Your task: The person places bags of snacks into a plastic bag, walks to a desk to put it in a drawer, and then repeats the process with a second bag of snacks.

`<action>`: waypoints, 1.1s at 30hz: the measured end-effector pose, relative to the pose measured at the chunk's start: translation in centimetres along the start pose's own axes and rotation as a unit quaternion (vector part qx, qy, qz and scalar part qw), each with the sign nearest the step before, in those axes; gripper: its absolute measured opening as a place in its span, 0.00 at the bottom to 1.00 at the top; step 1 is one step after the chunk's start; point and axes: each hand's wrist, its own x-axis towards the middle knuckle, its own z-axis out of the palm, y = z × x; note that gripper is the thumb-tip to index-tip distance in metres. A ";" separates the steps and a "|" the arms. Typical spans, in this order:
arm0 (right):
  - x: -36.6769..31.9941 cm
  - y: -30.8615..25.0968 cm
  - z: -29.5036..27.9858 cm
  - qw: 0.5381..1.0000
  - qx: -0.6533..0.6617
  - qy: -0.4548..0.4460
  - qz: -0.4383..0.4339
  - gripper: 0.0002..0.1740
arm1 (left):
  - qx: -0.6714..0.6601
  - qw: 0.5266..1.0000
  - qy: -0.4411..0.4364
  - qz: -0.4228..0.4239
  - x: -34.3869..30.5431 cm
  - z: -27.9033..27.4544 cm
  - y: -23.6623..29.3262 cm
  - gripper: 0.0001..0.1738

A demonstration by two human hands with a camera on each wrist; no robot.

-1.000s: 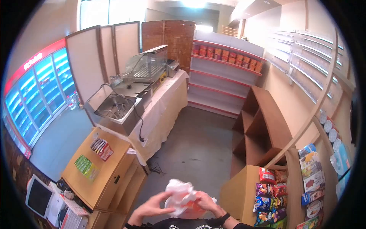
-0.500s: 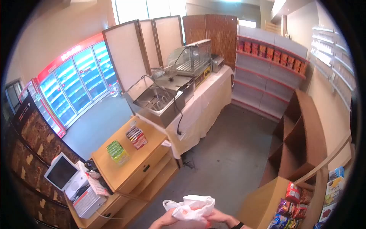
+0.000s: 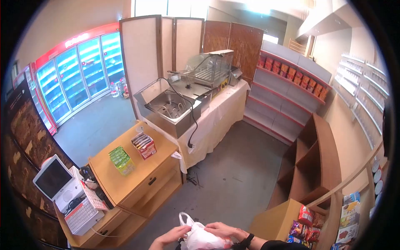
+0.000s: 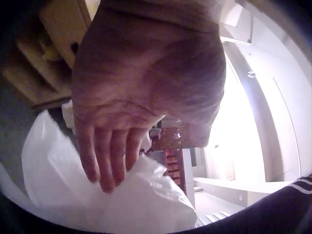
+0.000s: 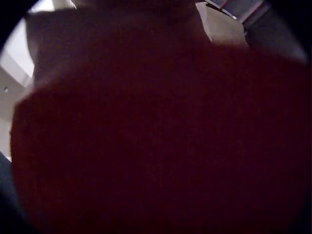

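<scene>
A white plastic bag [image 3: 202,239] bulges at the bottom of the head view, one handle loop standing up. My left hand [image 3: 175,234] is at its left side, close to the loop. In the left wrist view that hand [image 4: 141,97] shows its palm, its fingers nearly straight against the thin white plastic [image 4: 146,200]. From the right, my right hand [image 3: 223,230] lies over the top of the bag, fingers pointing left; whether they pinch the plastic cannot be told. A dark, blurred surface fills most of the right wrist view. The bag's contents are hidden.
A wooden counter [image 3: 108,183] holds green and red snack boxes, beside a white monitor [image 3: 54,177] and keyboard. Ahead are a cloth-covered table [image 3: 216,129] with steel appliances and a shelf [image 3: 266,102] of red cups. Brown shelving [image 3: 323,166] and snack packets stand right.
The bag, crumpled and lifted between both hands a second ago, now hangs or sits lower with a loop upright. Both hands are over its upper part. The view has swung left.
</scene>
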 end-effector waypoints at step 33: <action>16.6 -9.0 -2.3 0.990 -0.131 0.008 -0.045 0.26 | -0.004 0.970 0.180 0.163 -1.9 -11.8 -8.8 0.30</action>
